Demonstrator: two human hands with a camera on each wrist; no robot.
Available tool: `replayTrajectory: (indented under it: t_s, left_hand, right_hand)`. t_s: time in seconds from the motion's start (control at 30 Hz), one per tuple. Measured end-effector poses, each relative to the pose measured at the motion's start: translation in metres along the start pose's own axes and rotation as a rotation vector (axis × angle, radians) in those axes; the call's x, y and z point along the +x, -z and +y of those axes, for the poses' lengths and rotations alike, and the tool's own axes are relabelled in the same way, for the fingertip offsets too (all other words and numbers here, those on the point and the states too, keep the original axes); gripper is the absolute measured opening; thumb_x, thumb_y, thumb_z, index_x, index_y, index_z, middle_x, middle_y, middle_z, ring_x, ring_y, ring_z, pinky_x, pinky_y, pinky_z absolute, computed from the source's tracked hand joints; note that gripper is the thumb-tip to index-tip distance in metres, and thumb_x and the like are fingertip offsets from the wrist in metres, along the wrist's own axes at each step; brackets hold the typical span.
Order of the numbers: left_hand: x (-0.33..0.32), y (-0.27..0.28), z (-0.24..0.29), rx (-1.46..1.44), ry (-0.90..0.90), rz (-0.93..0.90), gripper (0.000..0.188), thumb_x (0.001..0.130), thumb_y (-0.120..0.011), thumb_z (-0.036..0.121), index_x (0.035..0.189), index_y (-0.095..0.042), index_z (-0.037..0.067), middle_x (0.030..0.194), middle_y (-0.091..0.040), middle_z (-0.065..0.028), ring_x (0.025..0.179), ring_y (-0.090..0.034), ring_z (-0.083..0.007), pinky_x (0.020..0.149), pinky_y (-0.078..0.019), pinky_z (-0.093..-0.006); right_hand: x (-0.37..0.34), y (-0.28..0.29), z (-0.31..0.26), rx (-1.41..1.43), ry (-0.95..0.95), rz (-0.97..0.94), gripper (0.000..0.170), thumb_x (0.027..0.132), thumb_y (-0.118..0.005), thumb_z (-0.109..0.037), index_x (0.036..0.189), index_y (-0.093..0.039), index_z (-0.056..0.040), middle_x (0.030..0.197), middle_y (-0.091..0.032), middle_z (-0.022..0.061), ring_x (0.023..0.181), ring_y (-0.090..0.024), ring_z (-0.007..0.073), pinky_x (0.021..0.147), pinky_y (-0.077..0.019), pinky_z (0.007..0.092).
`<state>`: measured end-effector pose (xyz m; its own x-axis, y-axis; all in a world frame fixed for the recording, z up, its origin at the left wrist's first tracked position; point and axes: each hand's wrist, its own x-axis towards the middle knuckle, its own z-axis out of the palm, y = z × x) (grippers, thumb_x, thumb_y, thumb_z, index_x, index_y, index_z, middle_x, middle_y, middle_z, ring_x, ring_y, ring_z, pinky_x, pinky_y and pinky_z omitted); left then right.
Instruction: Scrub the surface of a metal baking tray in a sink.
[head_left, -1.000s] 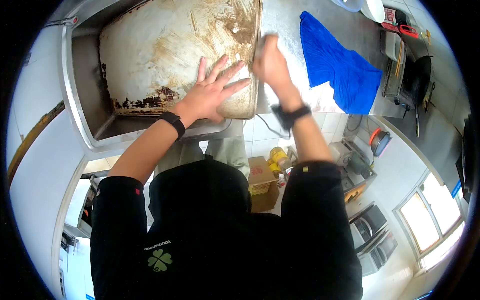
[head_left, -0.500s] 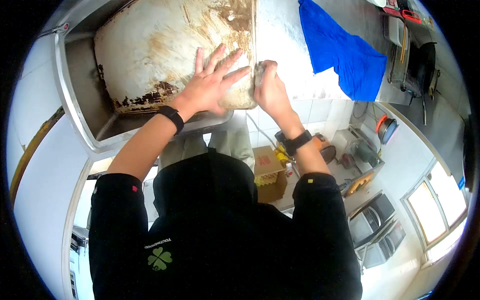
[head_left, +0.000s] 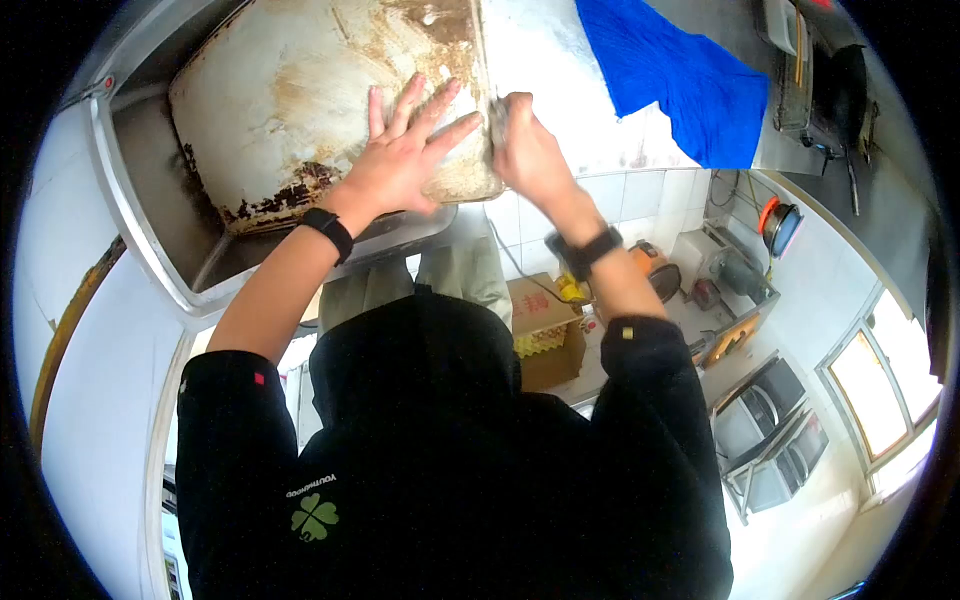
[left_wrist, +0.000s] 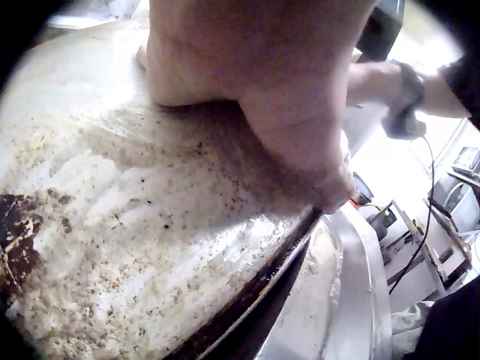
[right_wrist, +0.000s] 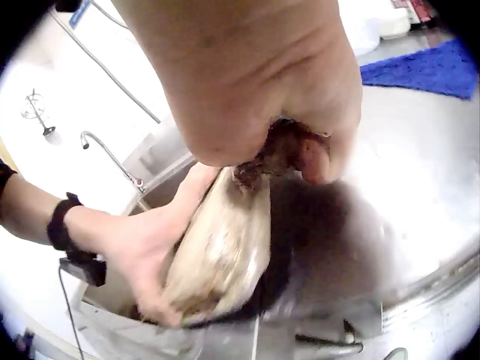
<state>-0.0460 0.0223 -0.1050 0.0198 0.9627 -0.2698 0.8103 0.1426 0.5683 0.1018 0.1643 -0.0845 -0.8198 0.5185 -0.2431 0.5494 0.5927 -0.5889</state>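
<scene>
A large baking tray (head_left: 260, 100), whitish with brown burnt-on stains, lies bottom up over the sink (head_left: 150, 245). My left hand (head_left: 395, 155) rests on it near the right-hand corner, fingers spread, with the thumb by the near edge. In the left wrist view that thumb reaches the tray's rim. My right hand (head_left: 532, 155) grips a steel wool scrubber (right_wrist: 279, 150), mostly hidden in the curled fingers, against the tray's right side. From the right wrist view, the dark, ragged scrubber shows under the palm, beside the tray's narrow side wall (right_wrist: 225, 247).
A blue cloth (head_left: 690, 95) lies on the steel counter (head_left: 540, 60) right of the tray. A black pan (head_left: 842, 100) stands farther right. Behind the sink rises a faucet (right_wrist: 112, 154). Below the counter is an open cardboard box (head_left: 550, 345) on the floor.
My right hand has slid along the tray's side toward the near corner, then slightly back. The left hand stays spread on the tray. The head view has shifted a little.
</scene>
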Motion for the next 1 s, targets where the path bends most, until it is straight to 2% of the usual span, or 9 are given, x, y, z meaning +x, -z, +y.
replayTrajectory:
  t_s: [0.13,0.4,0.63,0.67,0.7,0.73,0.77,0.83,1.0]
  left_hand:
    - [0.001,0.0,0.002,0.006,0.01,-0.029,0.125,0.043,-0.091,0.035,0.15,-0.027,0.03,0.16,-0.004,-0.0099,0.145,0.001,-0.0416,0.108,0.0022,-0.0714]
    - [-0.003,-0.004,-0.002,0.0,-0.01,0.004,0.125,0.043,-0.09,0.038,0.15,-0.027,0.029,0.16,-0.005,-0.0104,0.145,0.0,-0.042,0.108,0.003,-0.0706]
    - [0.0,0.002,0.001,0.032,-0.011,0.001,0.125,0.044,-0.089,0.038,0.151,-0.026,0.029,0.16,-0.005,-0.0116,0.145,-0.001,-0.0426,0.109,0.0029,-0.0701]
    - [0.0,0.003,0.001,0.019,-0.011,0.011,0.125,0.044,-0.089,0.038,0.151,-0.025,0.029,0.16,-0.004,-0.0116,0.145,0.0,-0.0426,0.109,0.0027,-0.0702]
    - [0.0,0.003,0.001,0.029,-0.008,0.017,0.125,0.044,-0.089,0.038,0.151,-0.025,0.029,0.16,-0.004,-0.0116,0.145,0.0,-0.0426,0.109,0.0027,-0.0702]
    - [0.0,0.002,0.001,0.028,-0.011,0.008,0.125,0.044,-0.089,0.038,0.151,-0.024,0.029,0.16,-0.004,-0.0115,0.145,0.0,-0.0425,0.109,0.0023,-0.0702]
    - [-0.001,0.002,0.0,0.023,-0.013,-0.002,0.126,0.045,-0.089,0.037,0.151,-0.024,0.03,0.16,-0.003,-0.0114,0.145,0.001,-0.0425,0.109,0.0019,-0.0703]
    - [-0.002,0.006,0.001,0.033,-0.005,-0.01,0.126,0.044,-0.09,0.038,0.151,-0.023,0.03,0.16,-0.002,-0.0113,0.145,0.001,-0.0423,0.109,0.0013,-0.0703]
    - [-0.002,0.009,0.002,0.031,-0.005,-0.024,0.125,0.045,-0.09,0.037,0.151,-0.025,0.03,0.16,-0.002,-0.0104,0.145,0.002,-0.0418,0.109,0.0007,-0.0697]
  right_hand:
    - [0.062,0.009,-0.003,-0.019,0.043,0.036,0.039,0.078,-0.055,-0.002,0.112,-0.038,0.0067,0.095,-0.058,0.0338,0.086,-0.059,0.0498,0.074,-0.0513,0.0511]
    - [0.001,0.0,-0.006,0.018,-0.098,-0.046,0.039,0.078,-0.055,-0.001,0.112,-0.037,0.0072,0.099,-0.058,0.0368,0.089,-0.06,0.05,0.077,-0.0505,0.0518]
    - [0.106,0.006,0.007,-0.044,0.063,0.108,0.045,0.079,-0.058,-0.005,0.118,-0.036,0.0065,0.092,-0.06,0.0338,0.086,-0.061,0.0498,0.077,-0.0503,0.0503]
    - [0.106,0.005,0.012,0.036,0.064,0.164,0.028,0.087,-0.053,-0.018,0.098,-0.047,0.007,0.081,-0.06,0.0316,0.081,-0.061,0.0483,0.073,-0.0501,0.0491]
    - [0.108,0.006,0.016,0.115,0.069,0.218,0.044,0.094,-0.048,-0.032,0.079,-0.058,0.0075,0.071,-0.06,0.0295,0.077,-0.062,0.0468,0.069,-0.0498,0.048]
    - [0.097,0.022,-0.005,0.256,0.043,0.296,0.024,0.088,-0.049,-0.015,0.087,-0.056,0.0083,0.074,-0.059,0.034,0.081,-0.059,0.0519,0.069,-0.0491,0.052]
    - [0.094,0.023,0.0,0.26,0.053,0.296,0.024,0.088,-0.049,-0.015,0.087,-0.056,0.0083,0.074,-0.059,0.034,0.081,-0.059,0.0519,0.069,-0.0491,0.052]
    - [0.084,0.021,0.006,0.219,-0.016,0.38,0.045,0.079,-0.064,-0.01,0.116,-0.042,0.0045,0.094,-0.061,0.031,0.086,-0.06,0.0477,0.077,-0.0496,0.0481]
    - [0.054,0.001,-0.005,0.083,0.184,0.456,0.034,0.077,-0.065,-0.005,0.108,-0.057,0.0037,0.1,-0.06,0.0233,0.096,-0.056,0.0407,0.087,-0.045,0.0443]
